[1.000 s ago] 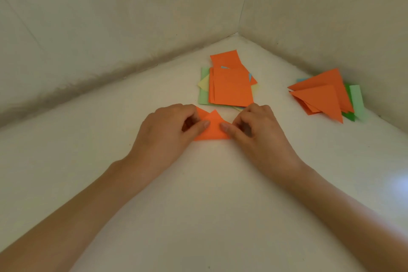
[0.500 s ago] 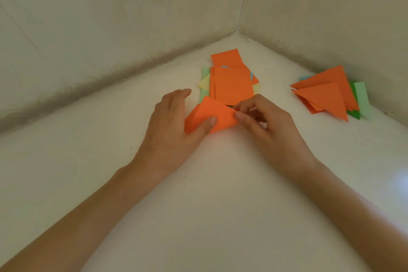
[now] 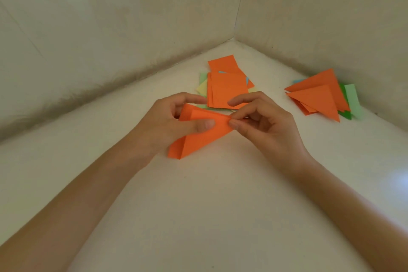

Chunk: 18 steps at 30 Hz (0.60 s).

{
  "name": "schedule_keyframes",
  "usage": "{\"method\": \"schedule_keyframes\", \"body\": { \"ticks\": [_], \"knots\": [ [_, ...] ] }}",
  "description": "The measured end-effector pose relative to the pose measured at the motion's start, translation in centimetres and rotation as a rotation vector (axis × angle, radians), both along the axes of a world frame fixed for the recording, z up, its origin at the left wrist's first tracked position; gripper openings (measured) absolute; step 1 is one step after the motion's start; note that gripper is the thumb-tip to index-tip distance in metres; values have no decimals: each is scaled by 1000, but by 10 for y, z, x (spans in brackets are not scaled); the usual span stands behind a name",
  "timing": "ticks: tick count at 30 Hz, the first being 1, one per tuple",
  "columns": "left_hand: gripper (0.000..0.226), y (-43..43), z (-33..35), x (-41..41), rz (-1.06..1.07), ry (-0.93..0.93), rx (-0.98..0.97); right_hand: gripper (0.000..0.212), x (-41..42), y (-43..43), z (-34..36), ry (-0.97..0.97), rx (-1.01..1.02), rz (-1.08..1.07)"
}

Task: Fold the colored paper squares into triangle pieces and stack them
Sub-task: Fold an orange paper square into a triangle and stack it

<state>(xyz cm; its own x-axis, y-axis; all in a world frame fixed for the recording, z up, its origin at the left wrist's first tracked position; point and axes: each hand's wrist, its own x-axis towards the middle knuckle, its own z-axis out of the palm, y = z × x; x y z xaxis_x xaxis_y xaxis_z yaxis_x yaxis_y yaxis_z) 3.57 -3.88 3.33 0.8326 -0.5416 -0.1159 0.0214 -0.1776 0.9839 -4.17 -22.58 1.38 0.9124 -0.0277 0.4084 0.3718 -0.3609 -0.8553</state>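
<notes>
The left hand (image 3: 167,123) grips the folded orange paper (image 3: 205,139). Its thumb lies on top and its fingers curl round the back, so I think the paper cannot slip. The paper is up in the air above the white surface (image 3: 220,205), between the two hands. It slants, with its low pointed end down near the left wrist. It looks half done, with flaps folded in but not yet a neat triangle.

The right hand (image 3: 265,126) pinches the high end of the paper between thumb and first finger. Its other fingers are loosely bent and hold nothing. I think the two hands hold it up like this so they can turn it and make the next fold.

Just behind the hands lies the pile of flat squares (image 3: 227,93), orange on top, with yellow, green and blue peeking out. It sits close, so the next square is easy to grab. Far to the right, by the wall, sits the stack of finished triangles (image 3: 315,99), out of the way of the folding.

A second ago both hands pressed the paper flat on the surface. Then they started to lift it. Now it is up off the surface. The two piles have not moved
</notes>
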Motion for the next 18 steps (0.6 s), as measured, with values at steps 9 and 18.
{"method": "schedule_keyframes", "body": {
  "ticks": [9,18],
  "knots": [
    [34,-6,-2,-9,213,-69,-204,41,-2,12,12,412,443,-12],
    [26,-16,-7,-19,212,66,-265,9,-4,13,12,324,460,-95]
  ]
}}
